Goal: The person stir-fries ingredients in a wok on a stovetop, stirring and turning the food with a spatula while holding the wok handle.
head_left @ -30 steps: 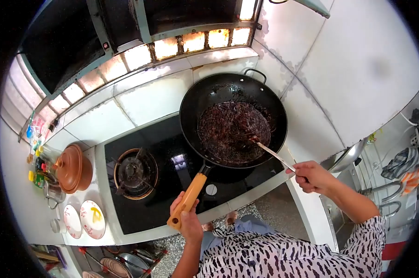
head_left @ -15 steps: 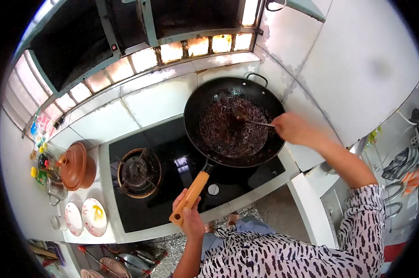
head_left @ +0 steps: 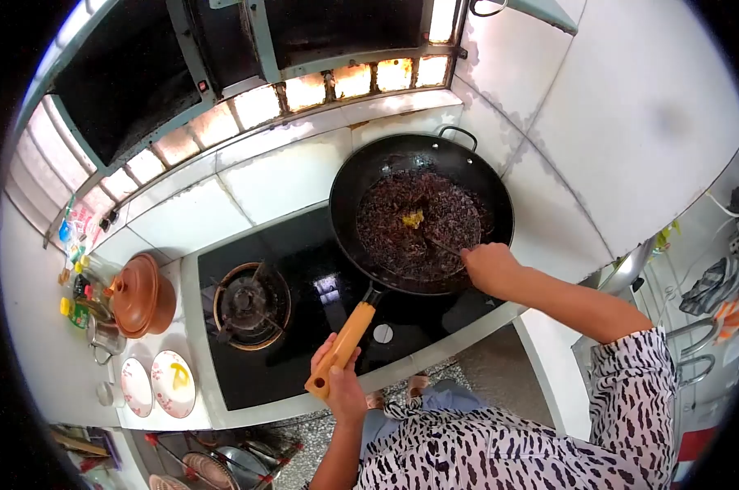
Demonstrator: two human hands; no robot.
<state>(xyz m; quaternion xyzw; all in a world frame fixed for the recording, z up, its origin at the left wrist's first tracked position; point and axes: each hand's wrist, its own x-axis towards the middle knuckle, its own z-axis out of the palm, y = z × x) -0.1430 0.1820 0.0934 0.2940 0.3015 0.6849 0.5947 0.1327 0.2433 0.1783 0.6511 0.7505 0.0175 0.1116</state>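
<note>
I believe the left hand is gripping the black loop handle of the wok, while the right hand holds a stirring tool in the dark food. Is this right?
Not quite: in the head view, the left hand grips the wooden handle, not the black loop handle of the wok. The right hand does hold a stirring tool in the dark food.

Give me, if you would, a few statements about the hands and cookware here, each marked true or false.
1. The left hand grips the wooden handle of the wok. True.
2. The right hand is empty. False: it holds a utensil reaching into the wok.
3. The wok stands over the left burner. False: that burner is bare; the wok is farther right.
4. A lidded brown pot stands left of the hob. True.
5. Both plates are bare. False: the right plate holds something yellow.
</note>
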